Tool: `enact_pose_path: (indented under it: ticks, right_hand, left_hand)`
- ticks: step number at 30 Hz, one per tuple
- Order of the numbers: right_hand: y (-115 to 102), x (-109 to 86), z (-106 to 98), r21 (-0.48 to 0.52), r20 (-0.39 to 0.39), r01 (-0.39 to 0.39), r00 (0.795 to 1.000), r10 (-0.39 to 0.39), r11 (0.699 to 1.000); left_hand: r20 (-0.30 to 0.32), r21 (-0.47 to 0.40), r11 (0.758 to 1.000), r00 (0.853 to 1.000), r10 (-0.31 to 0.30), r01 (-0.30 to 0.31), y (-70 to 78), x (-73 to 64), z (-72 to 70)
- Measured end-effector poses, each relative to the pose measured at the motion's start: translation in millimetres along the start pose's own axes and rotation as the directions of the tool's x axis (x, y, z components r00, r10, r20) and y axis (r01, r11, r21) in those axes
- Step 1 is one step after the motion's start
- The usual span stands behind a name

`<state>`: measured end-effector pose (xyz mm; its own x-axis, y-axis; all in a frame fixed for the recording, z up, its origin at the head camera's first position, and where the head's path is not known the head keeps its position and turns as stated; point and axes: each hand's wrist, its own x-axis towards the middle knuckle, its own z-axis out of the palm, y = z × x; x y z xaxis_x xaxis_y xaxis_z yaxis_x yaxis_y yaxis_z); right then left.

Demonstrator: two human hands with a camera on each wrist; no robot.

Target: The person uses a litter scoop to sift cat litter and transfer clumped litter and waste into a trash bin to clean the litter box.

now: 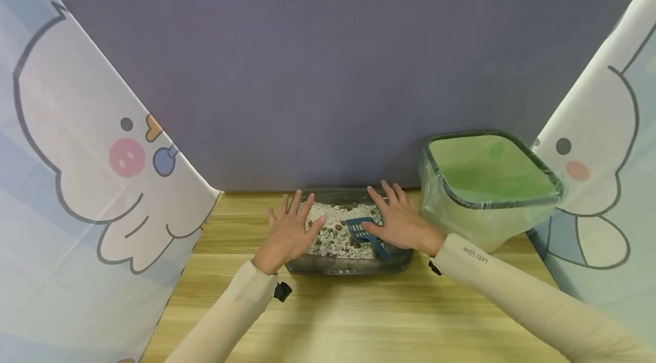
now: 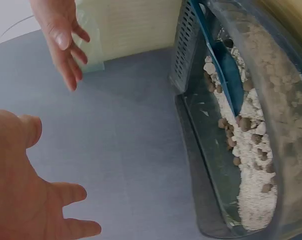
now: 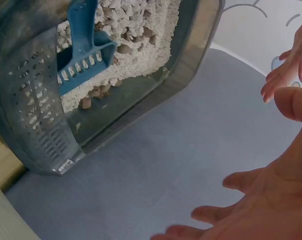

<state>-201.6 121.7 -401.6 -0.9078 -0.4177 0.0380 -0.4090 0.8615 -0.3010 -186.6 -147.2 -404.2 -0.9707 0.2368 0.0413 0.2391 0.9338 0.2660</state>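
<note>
i read left hand (image 1: 291,233) and right hand (image 1: 402,223) spread, empty; bumping the scoop (image 1: 365,236) (lying right) could scatter litter (image 1: 330,244).

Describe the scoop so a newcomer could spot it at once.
On the wooden table, left of the green bin in the head view, find the dark translucent tray. The scoop lies in its right half, handle toward the near right corner; it alone is blue, against pale litter and brown lumps.
</note>
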Motion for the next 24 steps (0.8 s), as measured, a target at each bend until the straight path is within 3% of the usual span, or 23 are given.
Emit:
enact_pose_path:
  ticks: [4,6,8,12,18,24]
  right_hand:
    - [4,-3.9,14,0.041,0.027,-0.005,1.0,0.004,0.999]
    - [7,-7.2,24,0.072,0.072,-0.029,0.997,0.024,0.997]
    - [11,-10.6,36,0.107,0.123,-0.064,0.991,0.051,0.992]
    - [17,-16.5,62,0.155,0.198,-0.151,0.973,0.119,0.976]
    - [23,-16.8,87,0.157,0.222,-0.202,0.961,0.164,0.967]
    - [28,-9.0,86,0.12,0.195,-0.166,0.971,0.14,0.979]
  left_hand:
    - [-0.003,-0.074,0.997,1.0,-0.011,0.011,-15.3,0.3,8.9]
    - [0.008,-0.176,0.984,1.0,-0.016,0.017,-28.8,0.9,16.3]
    - [0.019,-0.301,0.953,1.0,-0.021,0.025,-45.3,1.6,26.7]
    - [0.024,-0.495,0.864,0.996,-0.087,0.087,-77.7,0.4,54.1]
    - [0.057,-0.558,0.806,0.978,-0.201,0.198,-98.9,-3.9,94.1]
    - [0.111,-0.614,0.755,0.972,-0.209,0.232,-100.2,-5.6,107.7]
